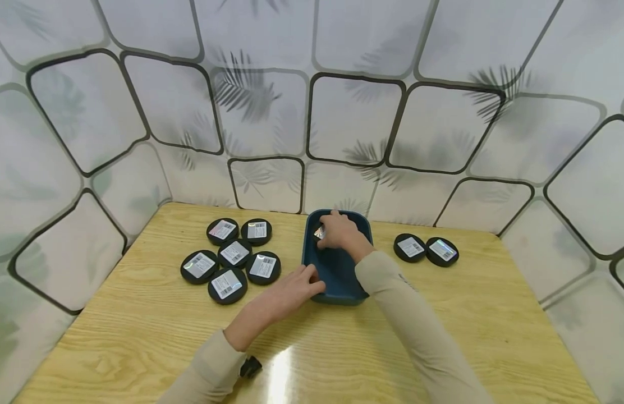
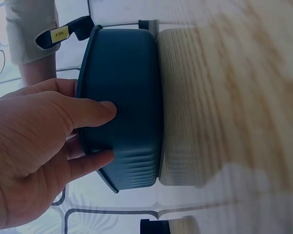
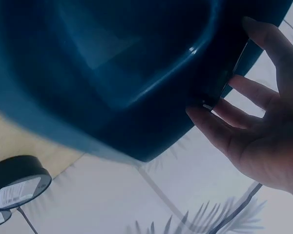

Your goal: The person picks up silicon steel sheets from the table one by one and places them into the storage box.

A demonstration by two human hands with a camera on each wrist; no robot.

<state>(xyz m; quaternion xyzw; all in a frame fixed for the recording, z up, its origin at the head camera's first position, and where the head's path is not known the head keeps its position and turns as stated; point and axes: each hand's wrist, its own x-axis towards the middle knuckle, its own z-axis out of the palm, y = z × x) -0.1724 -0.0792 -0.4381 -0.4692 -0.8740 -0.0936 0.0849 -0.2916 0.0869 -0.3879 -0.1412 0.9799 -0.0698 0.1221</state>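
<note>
A deep blue plastic bin point(image 1: 337, 280) stands on the table. At its near left corner my left hand point(image 1: 294, 289) grips the rim; in the left wrist view the thumb point(image 2: 95, 113) presses the outer wall while some fingers go behind the rim. My right hand point(image 1: 339, 231) reaches inside the far end of the bin, holding a round black disc with a shiny label point(image 1: 319, 232) by its edge. The right wrist view shows the fingertips point(image 3: 198, 114) around that dark disc point(image 3: 219, 80) beside the bin's inner wall.
Several black labelled discs point(image 1: 234, 253) lie grouped on the wooden table point(image 1: 140, 336) left of the bin. Two more discs point(image 1: 409, 247) lie touching or nearly so on its right. A patterned curtain point(image 1: 271, 112) stands behind the table.
</note>
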